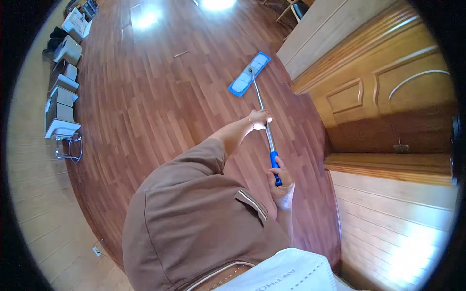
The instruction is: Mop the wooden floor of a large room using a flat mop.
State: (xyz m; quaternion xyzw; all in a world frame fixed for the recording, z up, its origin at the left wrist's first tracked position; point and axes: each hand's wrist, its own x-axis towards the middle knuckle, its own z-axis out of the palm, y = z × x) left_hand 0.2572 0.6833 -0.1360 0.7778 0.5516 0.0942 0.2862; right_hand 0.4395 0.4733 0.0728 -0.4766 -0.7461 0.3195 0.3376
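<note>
A flat mop [261, 99] with a metal pole runs from my body out to the floor. Its wide blue-edged head [249, 74] lies on the wood-look floor near the wall corner on the right. My left hand [259, 119] is closed round the middle of the pole, with that arm stretched forward. Lower down, my right hand [281, 182] grips the blue handle [274, 159] at the pole's near end. The underside of the mop head is hidden.
On the right stands a brown wooden door [378, 102] in a recessed frame, with pale panelled wall on both sides. A metal-framed stool [69, 147] and several white units [62, 109] line the left wall. A thin stick-like thing [181, 54] lies on the floor ahead.
</note>
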